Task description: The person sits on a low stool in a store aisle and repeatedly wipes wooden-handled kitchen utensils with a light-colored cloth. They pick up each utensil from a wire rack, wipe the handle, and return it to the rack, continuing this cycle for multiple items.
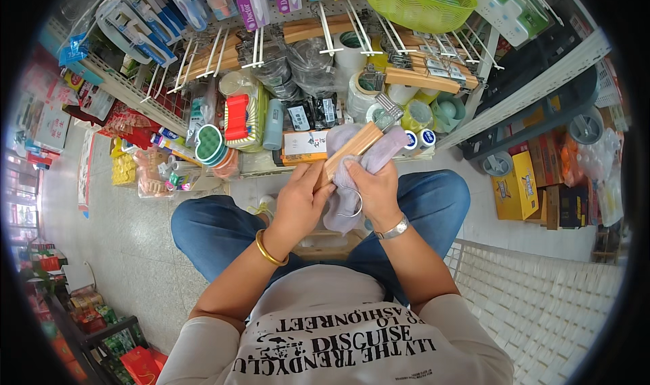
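Observation:
My left hand (298,202) grips the lower end of a flat wooden handle (357,147), which slants up to the right. At its far end is a slotted metal head (390,109). My right hand (377,188) holds a pale lilac cloth (343,216) with a thin white loop, bunched against the handle. Part of the cloth lies behind the wood. Just beyond my hands on the low shelf is an orange and white box (303,145). White-lidded containers (427,138) stand beyond the cloth to the right.
White pegboard hooks (327,30) jut out above the shelf, several bearing wooden-handled goods (424,78). A green plastic basket (419,7) is overhead. Sponges (209,142) sit at left, a yellow carton (514,186) on the right floor. Behind my right arm is a woven white seat (538,309).

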Motion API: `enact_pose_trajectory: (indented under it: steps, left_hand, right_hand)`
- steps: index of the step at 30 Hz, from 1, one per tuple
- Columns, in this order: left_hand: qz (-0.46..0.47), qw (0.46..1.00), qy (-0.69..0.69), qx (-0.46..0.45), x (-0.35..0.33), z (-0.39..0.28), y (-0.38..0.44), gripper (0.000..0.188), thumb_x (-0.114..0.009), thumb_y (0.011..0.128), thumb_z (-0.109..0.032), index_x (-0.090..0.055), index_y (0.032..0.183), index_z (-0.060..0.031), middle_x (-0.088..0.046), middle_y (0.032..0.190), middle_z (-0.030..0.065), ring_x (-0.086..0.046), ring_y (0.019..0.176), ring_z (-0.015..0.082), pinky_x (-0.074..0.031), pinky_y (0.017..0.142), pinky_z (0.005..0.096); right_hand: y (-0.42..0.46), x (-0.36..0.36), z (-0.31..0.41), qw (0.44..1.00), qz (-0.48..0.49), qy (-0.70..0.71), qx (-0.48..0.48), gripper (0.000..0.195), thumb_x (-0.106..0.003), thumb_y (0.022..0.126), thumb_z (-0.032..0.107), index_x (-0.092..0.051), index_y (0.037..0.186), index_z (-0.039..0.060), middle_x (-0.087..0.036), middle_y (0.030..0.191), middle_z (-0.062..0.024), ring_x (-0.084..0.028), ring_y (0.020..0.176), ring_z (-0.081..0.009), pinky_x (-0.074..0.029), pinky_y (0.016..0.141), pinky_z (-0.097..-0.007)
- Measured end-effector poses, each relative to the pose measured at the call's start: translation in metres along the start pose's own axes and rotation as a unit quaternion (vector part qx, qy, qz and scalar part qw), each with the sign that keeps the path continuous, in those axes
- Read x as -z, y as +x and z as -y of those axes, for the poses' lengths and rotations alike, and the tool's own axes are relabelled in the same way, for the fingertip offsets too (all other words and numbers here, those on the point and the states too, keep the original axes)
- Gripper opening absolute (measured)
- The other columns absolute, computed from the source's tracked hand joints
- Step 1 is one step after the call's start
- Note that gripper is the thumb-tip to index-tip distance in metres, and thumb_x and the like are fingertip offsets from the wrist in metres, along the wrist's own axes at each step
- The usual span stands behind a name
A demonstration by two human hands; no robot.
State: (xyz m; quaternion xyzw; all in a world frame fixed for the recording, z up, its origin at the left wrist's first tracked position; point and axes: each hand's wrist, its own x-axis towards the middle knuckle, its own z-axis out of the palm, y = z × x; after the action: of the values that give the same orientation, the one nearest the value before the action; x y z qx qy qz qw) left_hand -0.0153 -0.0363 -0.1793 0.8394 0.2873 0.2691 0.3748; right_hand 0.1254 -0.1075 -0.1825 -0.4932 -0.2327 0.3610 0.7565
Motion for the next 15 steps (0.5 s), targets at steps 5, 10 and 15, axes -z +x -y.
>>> enact_pose_trajectory:
  steps: [5, 10, 15]
  left_hand:
    - [-0.029, 0.995, 0.099, -0.017, 0.0, -0.01, -0.002, 0.046, -0.073, 0.079, -0.015, -0.059, 0.121, -0.0026, -0.059, 0.1, 0.0128, -0.062, 0.082, 0.0332, -0.051, 0.07, 0.041]
    - [-0.054, 0.983, 0.162, -0.067, -0.002, -0.003, -0.004, 0.046, -0.073, 0.077, -0.013, -0.061, 0.121, -0.004, -0.058, 0.098, 0.0102, -0.062, 0.079, 0.0312, -0.05, 0.067, 0.0396]
    - [-0.047, 0.985, 0.159, -0.054, -0.007, 0.0, -0.007, 0.047, -0.073, 0.077, -0.011, -0.06, 0.121, -0.0039, -0.057, 0.098, 0.0115, -0.061, 0.079, 0.0327, -0.05, 0.068, 0.0399]
  right_hand:
    - [0.011, 0.002, 0.008, 0.991, -0.083, 0.102, -0.014, 0.027, -0.061, 0.087, -0.004, -0.057, 0.114, -0.0036, -0.064, 0.103, -0.0061, -0.063, 0.086, -0.0123, -0.052, 0.076, -0.0264]
    - [0.017, 0.001, 0.016, 0.977, -0.138, 0.166, -0.009, 0.023, -0.062, 0.088, -0.002, -0.058, 0.111, -0.0022, -0.064, 0.102, -0.0057, -0.063, 0.087, -0.0129, -0.053, 0.075, -0.0266]
    - [0.013, 0.007, 0.001, 0.993, -0.073, 0.062, -0.066, 0.026, -0.065, 0.089, 0.002, -0.057, 0.113, -0.0011, -0.063, 0.104, -0.0065, -0.063, 0.089, -0.0138, -0.054, 0.078, -0.029]
